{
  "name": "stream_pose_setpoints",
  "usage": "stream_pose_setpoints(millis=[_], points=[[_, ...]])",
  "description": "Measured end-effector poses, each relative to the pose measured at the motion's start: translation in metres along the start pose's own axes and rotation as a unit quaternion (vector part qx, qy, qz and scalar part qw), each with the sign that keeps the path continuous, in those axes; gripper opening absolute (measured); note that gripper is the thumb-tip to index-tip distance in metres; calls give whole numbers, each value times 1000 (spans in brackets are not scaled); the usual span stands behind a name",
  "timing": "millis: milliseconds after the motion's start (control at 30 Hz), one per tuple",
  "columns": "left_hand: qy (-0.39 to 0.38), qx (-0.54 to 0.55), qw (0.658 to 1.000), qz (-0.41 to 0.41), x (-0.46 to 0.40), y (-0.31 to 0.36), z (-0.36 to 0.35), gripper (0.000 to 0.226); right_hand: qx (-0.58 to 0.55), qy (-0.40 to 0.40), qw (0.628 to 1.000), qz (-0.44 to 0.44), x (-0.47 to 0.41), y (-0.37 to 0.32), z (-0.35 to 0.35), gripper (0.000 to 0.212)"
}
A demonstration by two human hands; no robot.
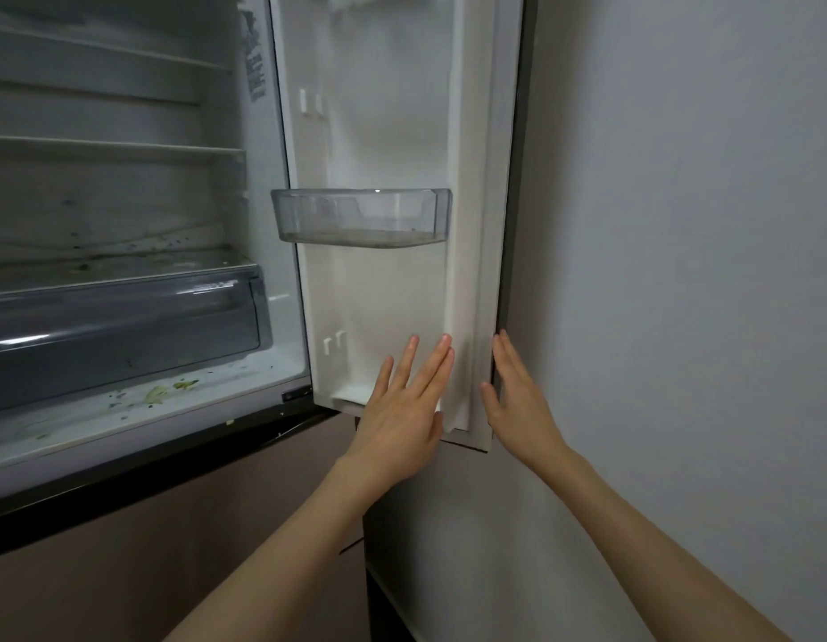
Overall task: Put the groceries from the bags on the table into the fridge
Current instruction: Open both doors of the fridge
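The fridge stands open, its white door (393, 132) swung out to the right. My left hand (409, 400) lies flat against the door's inner lining near the bottom corner, fingers spread. My right hand (516, 400) is at the door's outer edge, palm facing the seal, fingers straight. Neither hand holds anything. A clear door bin (360, 217) hangs halfway up the door, empty. Inside are bare shelves (115, 150) and a grey crisper drawer (119, 326). No groceries or bags are in view.
A pale wall (680, 271) is close behind the open door on the right. Green food scraps (170, 391) lie on the fridge floor in front of the drawer. A brown lower door (170, 549) is shut below.
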State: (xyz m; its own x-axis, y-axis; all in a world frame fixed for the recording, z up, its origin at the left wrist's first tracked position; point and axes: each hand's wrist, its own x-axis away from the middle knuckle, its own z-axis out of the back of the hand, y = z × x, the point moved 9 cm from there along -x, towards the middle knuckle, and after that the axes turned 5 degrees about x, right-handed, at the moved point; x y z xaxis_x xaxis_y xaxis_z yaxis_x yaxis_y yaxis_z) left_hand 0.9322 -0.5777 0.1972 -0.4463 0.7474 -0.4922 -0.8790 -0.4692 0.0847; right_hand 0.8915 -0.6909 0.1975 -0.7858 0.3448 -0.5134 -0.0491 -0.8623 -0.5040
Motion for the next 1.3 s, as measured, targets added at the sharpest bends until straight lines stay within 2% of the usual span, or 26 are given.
stream_pose_setpoints(millis=[100, 267, 533, 600, 700, 800, 967, 1100, 1300], points=[[-10, -8, 1000, 2, -16, 4, -9, 73, -22, -7, 1000, -17, -13, 14, 0, 59], [-32, -16, 999, -3, -37, 4, -21, 75, 4, -22, 999, -23, -30, 30, -4, 62], [-57, -16, 998, -27, -60, 4, -26, 62, -14, -56, 998, -12, -43, 46, -11, 59], [-70, -14, 997, -38, -62, 2, -23, 59, -37, -44, 998, -24, -41, 48, -9, 59], [-59, -6, 998, -34, -59, -7, -7, 56, -23, 27, 999, -13, -32, 39, 5, 53], [-17, -4, 1000, -2, -37, -23, 12, 56, 16, 68, 996, 60, -20, 4, 14, 46], [0, -13, 994, 109, 37, -75, 28, 59, 64, -10, 979, 191, -13, -71, -28, 61], [17, -29, 980, 198, 88, -135, 62, 59, 40, -51, 967, 245, -19, -124, -76, 56], [33, -84, 954, 287, 148, -223, 111, 57, 17, -102, 947, 304, -37, -204, -152, 62]])
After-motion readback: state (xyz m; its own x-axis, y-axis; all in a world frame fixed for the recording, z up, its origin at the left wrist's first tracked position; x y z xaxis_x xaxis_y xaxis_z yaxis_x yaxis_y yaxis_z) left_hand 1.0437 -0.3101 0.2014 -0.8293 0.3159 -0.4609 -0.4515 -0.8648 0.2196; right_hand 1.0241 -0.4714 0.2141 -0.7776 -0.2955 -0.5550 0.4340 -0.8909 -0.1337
